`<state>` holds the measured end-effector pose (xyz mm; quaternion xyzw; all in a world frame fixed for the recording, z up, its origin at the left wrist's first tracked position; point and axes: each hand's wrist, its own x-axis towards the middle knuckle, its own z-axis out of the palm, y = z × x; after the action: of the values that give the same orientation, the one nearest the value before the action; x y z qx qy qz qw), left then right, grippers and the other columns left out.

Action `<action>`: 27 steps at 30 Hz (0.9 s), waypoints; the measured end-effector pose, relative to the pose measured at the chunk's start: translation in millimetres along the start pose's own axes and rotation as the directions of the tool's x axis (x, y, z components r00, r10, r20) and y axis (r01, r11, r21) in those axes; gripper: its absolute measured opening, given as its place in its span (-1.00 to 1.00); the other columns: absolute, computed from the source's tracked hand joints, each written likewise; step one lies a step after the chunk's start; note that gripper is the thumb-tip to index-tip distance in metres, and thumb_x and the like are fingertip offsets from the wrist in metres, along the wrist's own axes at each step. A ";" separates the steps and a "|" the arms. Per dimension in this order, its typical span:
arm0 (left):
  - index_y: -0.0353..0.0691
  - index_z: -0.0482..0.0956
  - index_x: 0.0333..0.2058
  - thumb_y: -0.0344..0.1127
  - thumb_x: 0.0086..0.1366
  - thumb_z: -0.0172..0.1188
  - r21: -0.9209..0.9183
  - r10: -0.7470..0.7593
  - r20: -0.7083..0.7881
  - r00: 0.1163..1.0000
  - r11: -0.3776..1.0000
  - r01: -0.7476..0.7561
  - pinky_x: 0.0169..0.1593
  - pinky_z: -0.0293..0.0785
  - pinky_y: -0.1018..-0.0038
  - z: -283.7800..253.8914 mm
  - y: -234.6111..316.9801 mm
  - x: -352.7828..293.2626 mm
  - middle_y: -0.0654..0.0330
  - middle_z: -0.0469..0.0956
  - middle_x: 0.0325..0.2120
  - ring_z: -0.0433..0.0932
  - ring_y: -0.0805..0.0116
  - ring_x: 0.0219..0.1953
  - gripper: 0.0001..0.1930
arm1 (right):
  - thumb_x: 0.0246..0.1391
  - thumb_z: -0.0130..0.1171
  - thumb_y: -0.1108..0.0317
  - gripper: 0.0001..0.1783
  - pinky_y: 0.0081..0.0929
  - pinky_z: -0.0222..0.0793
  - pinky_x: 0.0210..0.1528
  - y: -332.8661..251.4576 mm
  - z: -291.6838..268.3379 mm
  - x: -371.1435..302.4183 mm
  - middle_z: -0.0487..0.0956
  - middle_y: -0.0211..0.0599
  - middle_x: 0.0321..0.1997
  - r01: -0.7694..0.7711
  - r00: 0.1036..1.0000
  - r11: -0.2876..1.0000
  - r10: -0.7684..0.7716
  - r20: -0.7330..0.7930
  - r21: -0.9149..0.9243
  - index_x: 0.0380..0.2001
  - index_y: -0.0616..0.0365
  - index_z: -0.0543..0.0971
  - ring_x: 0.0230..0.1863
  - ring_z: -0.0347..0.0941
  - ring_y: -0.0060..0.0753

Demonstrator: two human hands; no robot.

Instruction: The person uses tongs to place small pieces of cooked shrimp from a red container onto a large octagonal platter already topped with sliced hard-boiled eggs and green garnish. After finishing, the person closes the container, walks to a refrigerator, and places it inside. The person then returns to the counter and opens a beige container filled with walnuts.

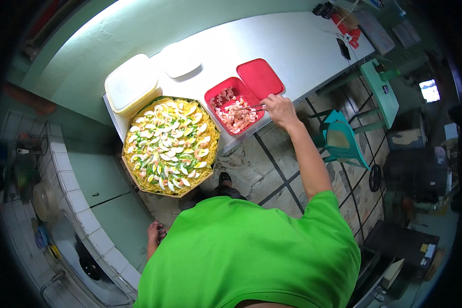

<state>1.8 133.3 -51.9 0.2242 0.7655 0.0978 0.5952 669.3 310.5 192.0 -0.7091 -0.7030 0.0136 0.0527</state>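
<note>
My right hand point(280, 110) is closed around metal tongs point(252, 109). Their tips reach among the peeled pink shrimp point(237, 115) in a red plastic container point(210, 95). The container's red lid point(261, 78) lies just behind it on the table. Left of the container, a large octagonal tray point(132, 180) is heaped with yellow noodles point(210, 149), topped with egg slices, shrimp and chopped greens. Low at my left side hangs my left hand point(156, 232), away from the food. Its fingers are curled, and whatever they may hold is too small to make out.
A lidded pale yellow tub point(133, 84) and a white lid point(179, 59) stand behind the tray on the white table point(287, 46). A teal plastic chair point(344, 138) is at the right. To my left is a tiled counter with a sink point(69, 241).
</note>
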 end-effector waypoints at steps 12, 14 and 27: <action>-0.20 0.46 0.01 -0.08 0.41 0.06 -0.184 -0.027 -0.011 1.000 0.983 0.024 -0.36 0.52 0.42 47.8 -94.2 16.1 0.18 0.60 -0.25 0.62 0.28 -0.24 -0.64 | 0.21 0.09 0.20 -0.78 -0.14 0.46 -0.25 19.2 -5.5 -27.8 0.56 -0.24 -0.30 -0.148 0.988 0.982 0.153 -0.037 0.118 -0.31 0.06 0.63 -0.28 0.56 0.00; -0.20 0.46 0.01 -0.08 0.41 0.06 -0.322 0.003 -0.035 0.999 0.947 -0.015 -0.33 0.54 0.43 54.5 -97.0 11.8 0.18 0.60 -0.26 0.62 0.28 -0.20 -0.65 | 0.20 0.12 0.22 -0.81 -0.14 0.46 -0.25 18.5 -1.8 -29.2 0.56 -0.24 -0.31 -0.130 0.991 0.982 0.132 -0.003 0.134 -0.31 0.06 0.63 -0.28 0.56 -0.01; -0.19 0.40 0.11 -0.08 0.41 0.02 -0.204 -0.074 -0.044 0.996 0.977 0.063 -0.26 0.55 0.27 63.3 -43.5 1.2 0.07 0.60 -0.12 0.61 0.15 -0.24 -0.59 | 0.14 0.16 0.26 -0.84 -0.20 0.46 -0.20 21.0 -7.7 -8.3 0.55 -0.28 -0.31 0.018 0.999 0.995 -0.014 -0.041 0.096 -0.29 0.08 0.61 -0.23 0.54 -0.15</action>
<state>52.1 88.2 -88.4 0.1335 0.7738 0.1604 0.5980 690.8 301.6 197.2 -0.7003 -0.7059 0.0327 0.1011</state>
